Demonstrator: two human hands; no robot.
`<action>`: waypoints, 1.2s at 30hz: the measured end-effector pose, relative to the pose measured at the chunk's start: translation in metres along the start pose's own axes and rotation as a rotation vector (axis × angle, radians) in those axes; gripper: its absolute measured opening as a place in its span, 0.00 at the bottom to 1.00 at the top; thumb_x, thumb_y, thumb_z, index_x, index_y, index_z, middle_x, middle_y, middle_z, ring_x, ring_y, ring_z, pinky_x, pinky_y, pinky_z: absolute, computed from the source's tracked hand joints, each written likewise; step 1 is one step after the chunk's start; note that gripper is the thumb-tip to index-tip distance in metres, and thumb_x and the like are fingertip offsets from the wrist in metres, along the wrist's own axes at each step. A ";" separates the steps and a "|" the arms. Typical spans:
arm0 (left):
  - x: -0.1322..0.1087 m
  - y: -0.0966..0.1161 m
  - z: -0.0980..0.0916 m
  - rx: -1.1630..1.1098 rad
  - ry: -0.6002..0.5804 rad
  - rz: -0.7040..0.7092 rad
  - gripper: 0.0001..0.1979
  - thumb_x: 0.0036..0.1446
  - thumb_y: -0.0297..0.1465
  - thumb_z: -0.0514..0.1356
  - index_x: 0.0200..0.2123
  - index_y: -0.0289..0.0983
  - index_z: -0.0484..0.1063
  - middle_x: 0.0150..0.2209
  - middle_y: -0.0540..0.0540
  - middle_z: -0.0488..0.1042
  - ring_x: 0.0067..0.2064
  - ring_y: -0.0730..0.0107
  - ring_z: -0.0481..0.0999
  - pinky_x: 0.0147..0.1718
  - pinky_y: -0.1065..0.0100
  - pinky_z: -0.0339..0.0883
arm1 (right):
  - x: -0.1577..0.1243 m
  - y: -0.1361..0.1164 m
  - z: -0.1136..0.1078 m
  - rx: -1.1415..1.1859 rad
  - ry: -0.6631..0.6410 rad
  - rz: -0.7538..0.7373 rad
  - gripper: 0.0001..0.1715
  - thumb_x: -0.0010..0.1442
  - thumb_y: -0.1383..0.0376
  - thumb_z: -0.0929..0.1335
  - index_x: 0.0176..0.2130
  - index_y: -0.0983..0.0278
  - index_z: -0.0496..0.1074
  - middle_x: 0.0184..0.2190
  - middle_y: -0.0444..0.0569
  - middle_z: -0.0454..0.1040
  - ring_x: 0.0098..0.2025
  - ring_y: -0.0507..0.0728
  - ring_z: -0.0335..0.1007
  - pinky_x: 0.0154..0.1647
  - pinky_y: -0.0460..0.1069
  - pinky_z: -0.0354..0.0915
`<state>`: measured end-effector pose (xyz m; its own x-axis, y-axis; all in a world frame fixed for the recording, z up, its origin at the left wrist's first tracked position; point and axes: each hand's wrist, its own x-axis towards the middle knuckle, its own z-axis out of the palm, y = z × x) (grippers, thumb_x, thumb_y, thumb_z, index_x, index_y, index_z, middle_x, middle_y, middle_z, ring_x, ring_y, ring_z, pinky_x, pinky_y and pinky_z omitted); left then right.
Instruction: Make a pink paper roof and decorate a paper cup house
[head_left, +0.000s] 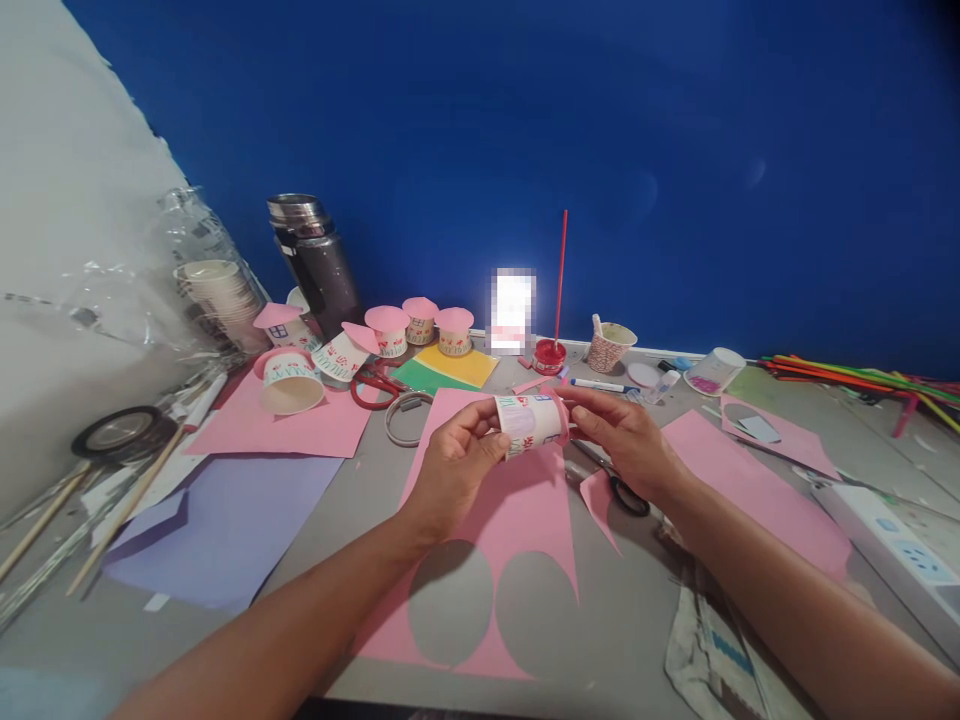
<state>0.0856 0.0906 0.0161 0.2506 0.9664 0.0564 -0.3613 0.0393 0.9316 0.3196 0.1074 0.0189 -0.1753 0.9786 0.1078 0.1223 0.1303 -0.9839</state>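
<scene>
Between my two hands a decorated paper cup [529, 422] lies on its side in the air, with drawn flowers and a purple door on it. My left hand [469, 450] grips its open-end side, thumb in front. At the other end, my right hand [619, 435] has its fingers closed at the pink paper roof [564, 418]. Below the cup is a pink paper sheet [517, 510] with round holes cut out. Black-handled scissors [628, 494] lie beneath my right hand, beside a pink scrap [600, 500].
Several finished cups with pink roofs [386, 330] stand at the back left, near red scissors [375, 388] and a dark thermos [319, 265]. Purple paper [225, 530] and black tape [124, 435] lie left. To the right are a power strip [900, 550] and coloured sticks [862, 375].
</scene>
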 end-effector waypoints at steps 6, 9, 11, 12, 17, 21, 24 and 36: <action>0.002 0.000 -0.002 -0.140 0.012 -0.114 0.25 0.53 0.36 0.74 0.54 0.37 0.78 0.52 0.39 0.84 0.49 0.60 0.83 0.43 0.67 0.73 | 0.000 -0.007 -0.002 -0.265 0.063 -0.036 0.21 0.65 0.51 0.72 0.55 0.52 0.82 0.53 0.46 0.84 0.55 0.67 0.78 0.56 0.61 0.71; 0.003 0.000 -0.001 -0.193 0.002 -0.126 0.25 0.52 0.35 0.76 0.53 0.36 0.79 0.52 0.38 0.84 0.50 0.59 0.83 0.45 0.66 0.73 | -0.001 -0.009 -0.002 -0.349 0.053 -0.063 0.21 0.67 0.51 0.71 0.55 0.54 0.82 0.53 0.47 0.84 0.54 0.66 0.79 0.52 0.59 0.73; 0.004 0.000 -0.001 -0.231 0.000 -0.143 0.25 0.51 0.34 0.76 0.52 0.35 0.79 0.52 0.38 0.84 0.51 0.57 0.83 0.48 0.64 0.74 | -0.001 -0.011 -0.001 -0.401 0.044 -0.083 0.21 0.67 0.53 0.70 0.55 0.55 0.83 0.52 0.47 0.85 0.52 0.65 0.80 0.50 0.57 0.73; 0.005 0.000 -0.002 -0.245 0.001 -0.156 0.24 0.51 0.34 0.76 0.51 0.34 0.80 0.52 0.37 0.84 0.51 0.57 0.83 0.48 0.64 0.74 | -0.001 -0.012 -0.001 -0.421 0.040 -0.086 0.21 0.68 0.53 0.69 0.55 0.56 0.83 0.50 0.47 0.85 0.51 0.64 0.81 0.49 0.56 0.74; 0.008 0.003 -0.004 -0.294 0.023 -0.224 0.20 0.53 0.29 0.74 0.50 0.33 0.81 0.51 0.37 0.84 0.50 0.57 0.84 0.45 0.65 0.75 | -0.003 -0.018 0.001 -0.401 0.010 -0.040 0.22 0.65 0.55 0.70 0.55 0.57 0.82 0.50 0.48 0.85 0.50 0.63 0.82 0.47 0.54 0.75; 0.009 0.003 -0.005 -0.313 0.030 -0.238 0.17 0.55 0.27 0.72 0.49 0.32 0.81 0.50 0.36 0.84 0.49 0.57 0.84 0.45 0.65 0.76 | -0.003 -0.018 0.002 -0.368 0.013 -0.006 0.24 0.63 0.55 0.72 0.56 0.58 0.82 0.49 0.49 0.86 0.49 0.63 0.83 0.47 0.54 0.76; 0.009 0.002 -0.005 -0.317 0.025 -0.243 0.16 0.56 0.26 0.71 0.48 0.31 0.81 0.49 0.35 0.85 0.48 0.57 0.85 0.46 0.64 0.77 | -0.004 -0.019 0.005 -0.397 0.020 -0.028 0.22 0.63 0.56 0.71 0.54 0.59 0.83 0.45 0.48 0.87 0.44 0.62 0.84 0.43 0.52 0.76; 0.011 -0.001 -0.008 -0.271 0.002 -0.233 0.20 0.52 0.33 0.76 0.47 0.32 0.84 0.48 0.35 0.86 0.50 0.54 0.84 0.53 0.59 0.75 | -0.005 -0.022 0.007 -0.393 0.049 -0.012 0.21 0.62 0.56 0.71 0.52 0.60 0.83 0.43 0.49 0.87 0.42 0.62 0.84 0.40 0.52 0.76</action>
<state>0.0814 0.1037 0.0125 0.3530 0.9239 -0.1476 -0.5199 0.3249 0.7900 0.3109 0.0980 0.0388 -0.1334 0.9818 0.1354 0.4867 0.1839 -0.8540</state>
